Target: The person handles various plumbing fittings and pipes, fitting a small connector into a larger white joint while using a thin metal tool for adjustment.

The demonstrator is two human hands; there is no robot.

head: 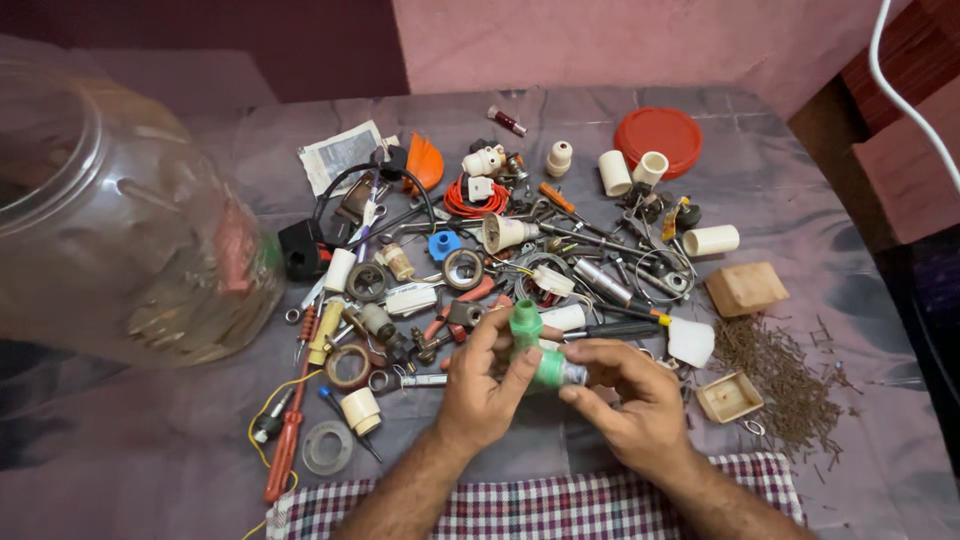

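- Far left: large clear plastic jar (pixel 120 220), close to the camera and blurred, lying tilted over the table's (pixel 860 200) left edge.
- Left of the hands: red-handled screwdriver (pixel 285 450) beside a yellow wire (pixel 262 412); a roll of clear tape (pixel 328 447) just right of it; a small cream cap (pixel 361 409) above the tape.
- Left hand (pixel 483 385): fingers curled round a green plastic pipe fitting (pixel 535 345), thumb and forefinger pinching its upper stub. Gripping, not open.
- Green plastic pipe fitting: held up off the cloth, front centre, between both hands, above the scattered hardware.
- Right hand (pixel 630 400): fingertips closed on the fitting's lower right end, where a metal-coloured piece shows; thumb underneath.
- Behind the hands: dense heap of small parts, among them a coil of red wire (pixel 476 200) and a blue cap (pixel 443 243).
- Back right: round red lid (pixel 658 140), cream plastic sleeves (pixel 613 172) near it.
- Right: tan box (pixel 745 288); small open tray (pixel 729 396); loose pile of dark nails (pixel 785 375).
- Near edge: checked cloth (pixel 560 505) under the forearms.
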